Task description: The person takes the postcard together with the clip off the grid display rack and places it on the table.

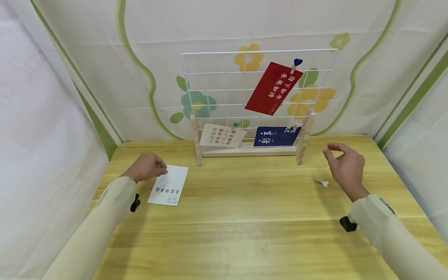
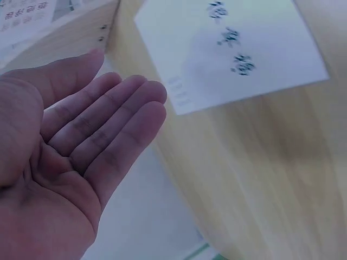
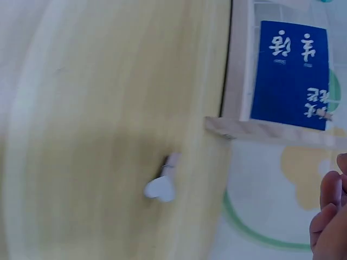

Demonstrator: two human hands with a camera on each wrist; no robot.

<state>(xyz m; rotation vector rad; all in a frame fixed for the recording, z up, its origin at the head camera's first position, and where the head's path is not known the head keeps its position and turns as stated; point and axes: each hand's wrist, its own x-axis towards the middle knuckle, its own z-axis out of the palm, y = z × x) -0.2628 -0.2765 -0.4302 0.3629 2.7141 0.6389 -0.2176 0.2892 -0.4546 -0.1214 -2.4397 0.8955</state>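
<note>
My left hand hovers by the upper left edge of a white card with dark writing. In the left wrist view its fingers are loosely bent and nothing lies in the palm. My right hand is raised at the right of the table, thumb and fingers curved with nothing between them. Near it lies a small wooden clothespin with a white heart, which also shows in the right wrist view. Only some fingertips of the right hand appear there, at the edge.
A white wire grid rack with a wooden base stands at the back. Clipped to it are a red card with a dark blue heart clothespin, a cream card and a blue card. Patterned cloth encloses the wooden table.
</note>
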